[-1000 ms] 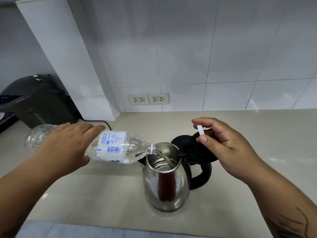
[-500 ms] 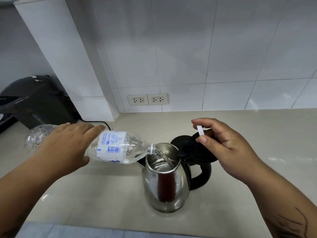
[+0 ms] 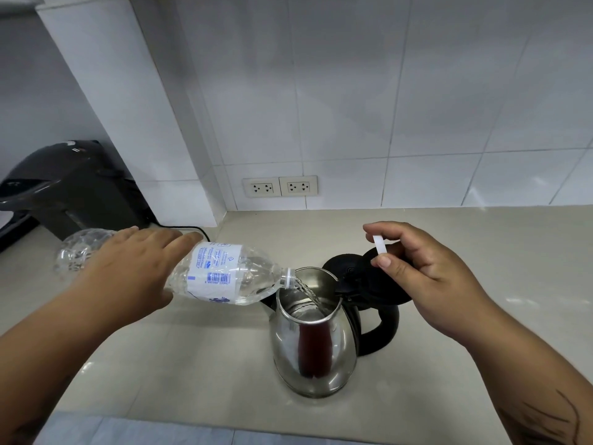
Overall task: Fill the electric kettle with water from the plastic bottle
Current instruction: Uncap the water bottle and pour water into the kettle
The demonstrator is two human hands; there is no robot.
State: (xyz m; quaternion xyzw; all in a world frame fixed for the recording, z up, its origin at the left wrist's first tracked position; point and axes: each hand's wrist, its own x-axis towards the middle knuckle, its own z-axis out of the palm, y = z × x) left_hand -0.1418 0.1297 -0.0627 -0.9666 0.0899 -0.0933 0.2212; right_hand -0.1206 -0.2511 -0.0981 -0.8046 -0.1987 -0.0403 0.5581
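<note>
nearby, a black appliance (image 3: 73,187) stands behind the bottle (image 3: 224,274).

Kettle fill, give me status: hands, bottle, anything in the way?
Left hand tipping bottle, water streaming into open kettle. Right hand pinching white cap above lid. Nothing blocking the mouth.

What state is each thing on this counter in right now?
Clear plastic water bottle: uncapped, tipped sideways, pouring.
Stainless steel electric kettle: upright, lid open, taking in water.
Black hinged kettle lid: flipped back.
Small white bottle cap: pinched in right hand.
Left hand: gripping the bottle.
White wall sockets: nothing plugged in.
</note>
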